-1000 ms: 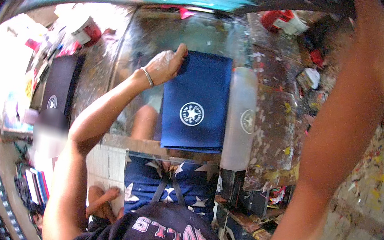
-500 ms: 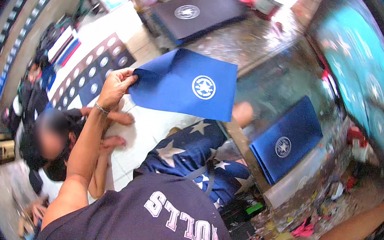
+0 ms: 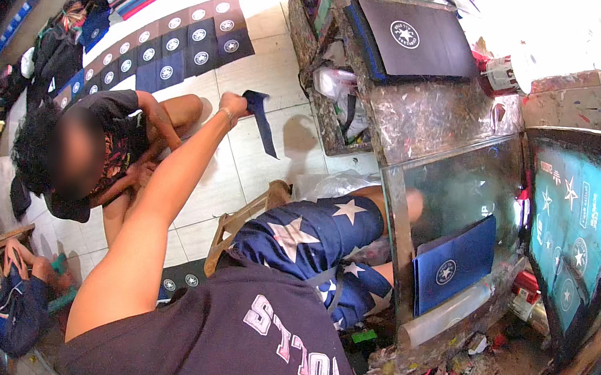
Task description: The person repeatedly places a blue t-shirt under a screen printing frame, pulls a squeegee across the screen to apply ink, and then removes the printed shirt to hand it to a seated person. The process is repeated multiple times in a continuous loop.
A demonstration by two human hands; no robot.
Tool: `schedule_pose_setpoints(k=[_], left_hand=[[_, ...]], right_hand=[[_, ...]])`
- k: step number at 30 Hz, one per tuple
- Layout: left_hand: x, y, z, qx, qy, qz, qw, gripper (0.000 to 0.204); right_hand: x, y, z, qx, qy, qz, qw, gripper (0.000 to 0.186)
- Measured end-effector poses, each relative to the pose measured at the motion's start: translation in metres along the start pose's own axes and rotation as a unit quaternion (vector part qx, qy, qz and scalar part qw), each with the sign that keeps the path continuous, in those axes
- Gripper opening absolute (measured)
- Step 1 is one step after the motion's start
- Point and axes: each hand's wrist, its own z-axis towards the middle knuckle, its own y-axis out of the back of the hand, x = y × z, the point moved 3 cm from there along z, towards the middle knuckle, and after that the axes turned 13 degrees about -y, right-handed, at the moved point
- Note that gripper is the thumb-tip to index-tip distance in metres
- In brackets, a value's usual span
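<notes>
My left hand [image 3: 235, 106], arm stretched up and left, grips a navy printed sheet [image 3: 261, 125], seen almost edge-on over the tiled floor. My right hand [image 3: 591, 346], at the far right, is at the outer edge of a raised screen-printing frame [image 3: 574, 241] with turquoise mesh; its finger pose is unclear. Between my star-patterned shorts and that screen, a glass-topped board [image 3: 458, 168] bears a stack of blue printed sheets [image 3: 471, 251].
Printed sheets [image 3: 197, 53] lie in rows on the floor. A co-worker [image 3: 115, 155] crouches beside my left arm; another person [image 3: 24, 304] is at the lower left. A dark printed stack [image 3: 435, 47] and red-and-white containers [image 3: 510, 74] sit on the stained workbench.
My view has swung left from the board. My left hand first lifted a blue sheet off the stack and has since swung it out over the floor, turning it edge-on.
</notes>
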Motion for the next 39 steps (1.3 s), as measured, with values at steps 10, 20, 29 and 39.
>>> schedule_pose_setpoints(k=[10, 20, 29, 39], left_hand=[[0.128, 0.022, 0.030, -0.075, 0.045, -0.221, 0.971, 0.024], [0.300, 0.020, -0.134, -0.233, 0.440, -0.216, 0.840, 0.027], [0.026, -0.035, -0.169, -0.088, -0.199, 0.101, 0.971, 0.015], [-0.302, -0.324, -0.534, 0.692, -0.562, -0.047, 0.450, 0.056]], right_hand=[[0.018, -0.002, -0.038, 0.016, -0.120, 0.181, 0.976, 0.060], [0.036, 0.004, -0.045, 0.016, -0.249, 0.270, 0.930, 0.067], [0.070, 0.002, -0.074, -0.050, -0.107, 0.060, 0.991, 0.050], [0.141, -0.025, -0.093, -0.042, -0.090, 0.099, 0.990, 0.065]])
